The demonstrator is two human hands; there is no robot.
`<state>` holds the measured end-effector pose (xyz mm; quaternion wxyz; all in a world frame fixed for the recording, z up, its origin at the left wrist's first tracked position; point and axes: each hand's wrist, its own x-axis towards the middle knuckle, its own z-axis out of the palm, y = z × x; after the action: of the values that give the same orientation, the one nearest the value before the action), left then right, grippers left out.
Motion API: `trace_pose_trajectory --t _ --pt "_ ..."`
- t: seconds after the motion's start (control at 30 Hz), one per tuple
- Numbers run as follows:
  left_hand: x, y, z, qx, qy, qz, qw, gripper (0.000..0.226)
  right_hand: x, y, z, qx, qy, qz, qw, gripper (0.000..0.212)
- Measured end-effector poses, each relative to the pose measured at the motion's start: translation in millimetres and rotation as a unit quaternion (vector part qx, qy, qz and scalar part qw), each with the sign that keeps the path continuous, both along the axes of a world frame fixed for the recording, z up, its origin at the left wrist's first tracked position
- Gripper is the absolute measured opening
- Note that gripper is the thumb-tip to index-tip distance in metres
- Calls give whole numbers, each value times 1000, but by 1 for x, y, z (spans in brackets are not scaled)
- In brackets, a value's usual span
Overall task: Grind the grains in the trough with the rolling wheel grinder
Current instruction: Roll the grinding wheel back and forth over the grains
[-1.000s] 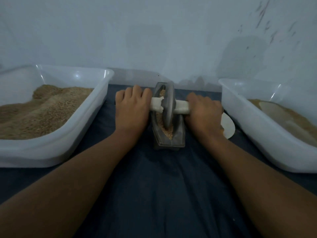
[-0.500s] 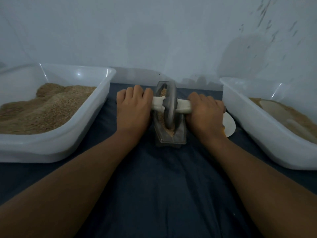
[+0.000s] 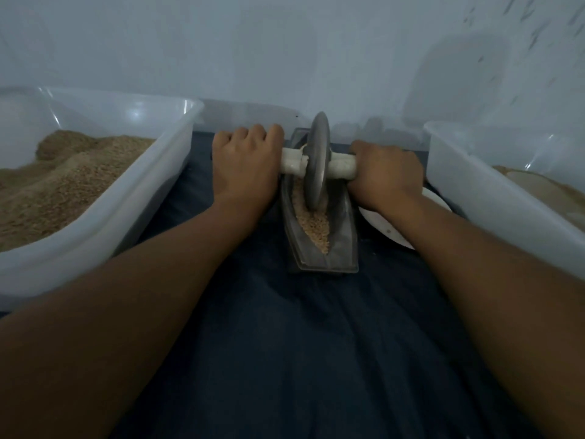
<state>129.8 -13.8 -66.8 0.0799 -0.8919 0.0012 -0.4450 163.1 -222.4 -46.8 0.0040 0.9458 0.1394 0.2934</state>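
Under the right hand [image 3: 384, 172], a plate [image 3: 376, 221], seemingly, mostly hidden.

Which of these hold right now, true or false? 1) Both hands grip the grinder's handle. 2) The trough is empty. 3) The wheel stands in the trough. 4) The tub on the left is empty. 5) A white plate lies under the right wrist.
1) True: the left hand and the right hand each grip an end of the white handle.
2) False: grains lie in the trough.
3) True: the wheel stands on edge in it.
4) False: the left tub holds a heap of brown grain.
5) True: the plate shows beneath the wrist.
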Motion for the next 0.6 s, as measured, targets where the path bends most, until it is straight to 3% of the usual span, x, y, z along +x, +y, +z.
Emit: trace_pose_trajectory --t 0.2,0.47,0.6 --pt "18 2 4 -6 16 -8 1000 6 16 2 21 -15 128 -32 991 29" --pt "31 3 15 15 28 -12 999 9 36 1 31 -27 200 -30 979 36" --pt "27 2 15 19 29 -10 999 9 39 1 29 -30 193 -26 980 34"
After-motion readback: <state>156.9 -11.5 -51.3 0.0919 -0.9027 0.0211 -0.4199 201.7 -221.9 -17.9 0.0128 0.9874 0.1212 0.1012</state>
